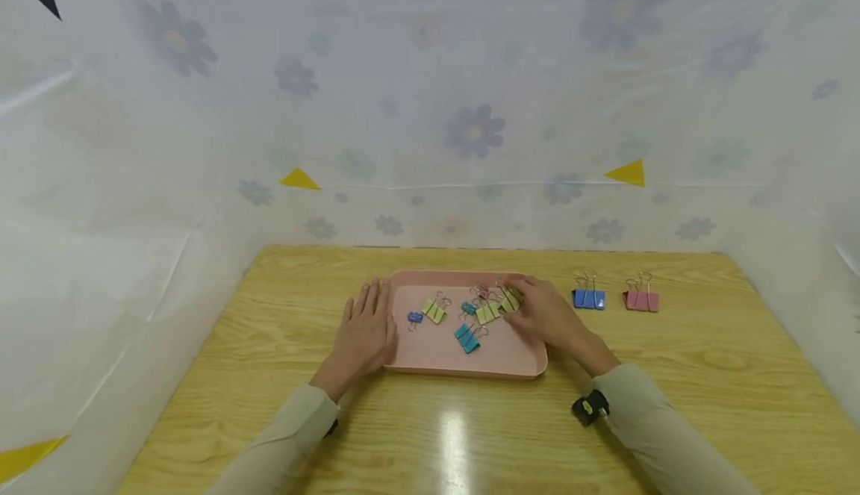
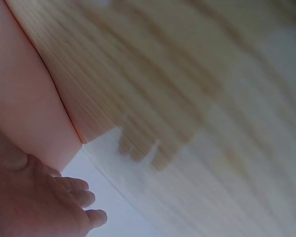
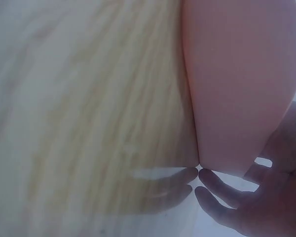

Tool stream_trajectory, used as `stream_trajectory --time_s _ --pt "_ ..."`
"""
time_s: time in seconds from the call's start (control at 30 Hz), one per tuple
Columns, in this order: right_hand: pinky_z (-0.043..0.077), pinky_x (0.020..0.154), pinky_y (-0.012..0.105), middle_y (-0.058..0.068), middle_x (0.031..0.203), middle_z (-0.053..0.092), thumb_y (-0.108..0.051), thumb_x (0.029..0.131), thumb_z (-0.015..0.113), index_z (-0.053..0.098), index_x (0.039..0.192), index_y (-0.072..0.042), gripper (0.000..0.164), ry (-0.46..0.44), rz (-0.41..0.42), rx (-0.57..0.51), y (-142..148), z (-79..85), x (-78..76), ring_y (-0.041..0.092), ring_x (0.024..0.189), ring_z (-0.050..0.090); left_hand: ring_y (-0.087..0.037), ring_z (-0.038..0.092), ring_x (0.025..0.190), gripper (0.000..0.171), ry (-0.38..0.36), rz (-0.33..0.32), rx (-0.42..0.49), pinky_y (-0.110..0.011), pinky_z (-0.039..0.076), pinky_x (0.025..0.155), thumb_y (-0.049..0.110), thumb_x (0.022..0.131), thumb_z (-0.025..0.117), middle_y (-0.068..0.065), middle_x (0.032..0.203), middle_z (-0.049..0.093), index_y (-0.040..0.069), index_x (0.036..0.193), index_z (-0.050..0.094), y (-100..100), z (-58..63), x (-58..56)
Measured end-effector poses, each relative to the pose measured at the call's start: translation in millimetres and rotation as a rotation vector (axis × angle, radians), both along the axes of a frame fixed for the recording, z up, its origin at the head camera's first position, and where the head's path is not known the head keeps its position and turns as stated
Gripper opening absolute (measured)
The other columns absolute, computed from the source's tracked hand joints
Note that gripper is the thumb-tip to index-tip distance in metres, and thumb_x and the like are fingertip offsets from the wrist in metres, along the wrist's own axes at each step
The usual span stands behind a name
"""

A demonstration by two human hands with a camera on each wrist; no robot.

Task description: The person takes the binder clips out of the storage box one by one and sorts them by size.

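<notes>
My left hand [image 1: 365, 334] lies with straight fingers along the left edge of a pink tray [image 1: 463, 369]. At the tray's right side, my right hand [image 1: 547, 317] reaches over the rim and curves thumb and fingers round a yellow-green binder clip [image 1: 510, 300]. Beside that clip sit another yellow-green clip [image 1: 488, 312] and a small pink one [image 1: 481, 291]. A small teal clip [image 1: 468, 307] and a larger teal clip [image 1: 466, 338] lie mid-tray. Farther left are a yellow-green clip [image 1: 434, 311] and a small blue clip [image 1: 415, 317]. Both wrist views show mainly the tray's outer wall [image 3: 237, 89].
Right of the tray, a large blue binder clip [image 1: 589, 299] and a large pink one [image 1: 641, 300] stand on the wooden table [image 1: 672, 383]. A pale flowered sheet [image 1: 416, 144] hangs behind the table and along its sides.
</notes>
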State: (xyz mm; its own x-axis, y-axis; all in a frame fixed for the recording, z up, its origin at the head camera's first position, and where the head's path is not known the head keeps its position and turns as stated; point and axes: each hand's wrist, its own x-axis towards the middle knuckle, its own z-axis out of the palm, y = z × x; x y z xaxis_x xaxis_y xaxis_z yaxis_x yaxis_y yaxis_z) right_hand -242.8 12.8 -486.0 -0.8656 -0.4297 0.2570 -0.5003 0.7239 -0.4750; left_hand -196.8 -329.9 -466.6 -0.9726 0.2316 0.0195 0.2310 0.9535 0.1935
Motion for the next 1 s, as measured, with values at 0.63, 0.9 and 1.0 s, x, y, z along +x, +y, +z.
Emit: stream_trajectory --time_s 0.63,0.9,1.0 --pt "0.048 0.096 0.059 0.014 0.127 0.068 -0.019 0.086 0.085 0.064 0.137 -0.006 0.057 0.036 -0.051 -0.185 10 9.8 11.2 0.037 0.116 0.062 -0.04 0.017 0.155 0.061 -0.007 0.001 -0.013 -0.059 0.015 0.122 0.025 0.111 0.031 -0.022 0.168 0.018 0.002 0.164 0.013 -1 -2.7 -0.9" --pt "0.055 0.083 0.057 0.018 0.122 0.063 -0.007 0.082 0.086 0.061 0.136 -0.002 0.059 0.025 -0.058 -0.306 18 16.1 16.3 0.036 0.107 0.06 -0.041 0.018 0.154 0.062 -0.015 0.001 -0.005 -0.06 0.016 0.122 0.025 0.111 0.031 -0.023 0.167 0.019 0.002 0.164 0.013 0 -1.1 -1.0" --pt "0.058 0.082 0.053 0.017 0.121 0.061 -0.003 0.083 0.084 0.06 0.136 -0.002 0.058 -0.046 -0.044 -0.387 21 19.5 19.2 0.034 0.104 0.06 -0.04 0.018 0.154 0.062 -0.011 0.004 -0.006 -0.06 0.016 0.122 0.026 0.111 0.032 -0.024 0.167 0.02 0.001 0.164 0.014 -1 0.0 -0.6"
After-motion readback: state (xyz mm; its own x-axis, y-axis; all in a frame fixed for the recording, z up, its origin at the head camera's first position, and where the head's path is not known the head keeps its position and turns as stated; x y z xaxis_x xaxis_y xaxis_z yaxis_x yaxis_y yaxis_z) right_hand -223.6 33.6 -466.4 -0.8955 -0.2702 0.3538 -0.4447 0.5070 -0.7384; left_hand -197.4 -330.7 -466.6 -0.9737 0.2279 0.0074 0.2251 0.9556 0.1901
